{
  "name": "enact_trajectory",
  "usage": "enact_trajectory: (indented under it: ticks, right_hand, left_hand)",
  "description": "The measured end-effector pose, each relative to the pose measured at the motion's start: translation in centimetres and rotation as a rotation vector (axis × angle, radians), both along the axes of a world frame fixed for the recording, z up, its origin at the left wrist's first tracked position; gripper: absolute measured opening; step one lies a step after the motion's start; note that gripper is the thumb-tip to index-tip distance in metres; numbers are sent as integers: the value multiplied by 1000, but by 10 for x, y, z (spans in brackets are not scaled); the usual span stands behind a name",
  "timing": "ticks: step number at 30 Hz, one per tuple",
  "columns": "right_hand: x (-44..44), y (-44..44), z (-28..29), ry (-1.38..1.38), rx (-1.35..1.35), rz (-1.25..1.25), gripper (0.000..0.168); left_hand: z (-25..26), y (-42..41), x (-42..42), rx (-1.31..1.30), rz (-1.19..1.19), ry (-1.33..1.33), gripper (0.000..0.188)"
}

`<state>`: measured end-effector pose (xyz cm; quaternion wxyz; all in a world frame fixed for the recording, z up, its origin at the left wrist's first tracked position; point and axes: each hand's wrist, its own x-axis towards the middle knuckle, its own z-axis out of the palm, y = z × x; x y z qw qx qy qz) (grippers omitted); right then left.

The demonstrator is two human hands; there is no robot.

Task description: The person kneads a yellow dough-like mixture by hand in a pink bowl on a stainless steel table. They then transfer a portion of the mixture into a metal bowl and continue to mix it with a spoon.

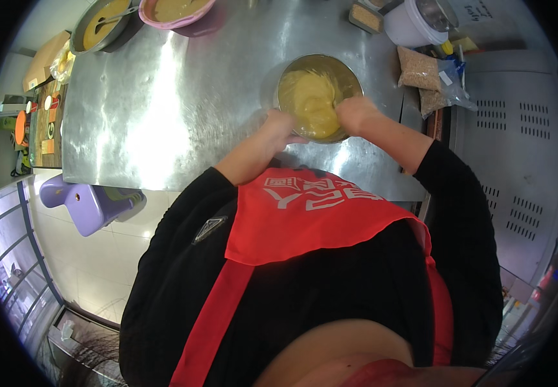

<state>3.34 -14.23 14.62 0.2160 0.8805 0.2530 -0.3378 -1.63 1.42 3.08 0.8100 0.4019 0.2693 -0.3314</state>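
A round metal mixing bowl [351, 80] stands tilted on the stainless steel table [220, 96], with thick yellow batter [310, 99] inside. My left hand [282, 128] grips the bowl's lower left rim. At the right side of the bowl, my right hand [356, 116] is closed with its fingers inside the rim, at the edge of the batter. Whether it holds a tool is hidden by the hand and the batter. Swirl marks show on the batter's surface.
A pink basin [177, 23] and a grey pan [76, 41] of yellow mixture stand at the far left. Bags of grainy food [419, 70], a white bucket [407, 26] and a small filled tin [366, 18] lie right. A purple stool [87, 208] stands below the table.
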Motion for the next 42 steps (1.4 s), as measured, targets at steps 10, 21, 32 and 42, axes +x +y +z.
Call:
enact_trajectory:
  ticks: [10,21,32,42]
  right_hand:
    - [52,2,3,-366,329,-132,17]
    - [-14,-11,-50,-85,280,-58,16]
    - [59,-12,1,-373,213,-63,16]
    - [17,-25,3,16,220,213,14]
  left_hand:
    - [-2,2,2,33,-37,2,47]
    - [0,0,2,33,-27,16,51]
    - [-4,3,3,33,-67,-36,49]
    - [7,10,-2,-29,-49,1,42]
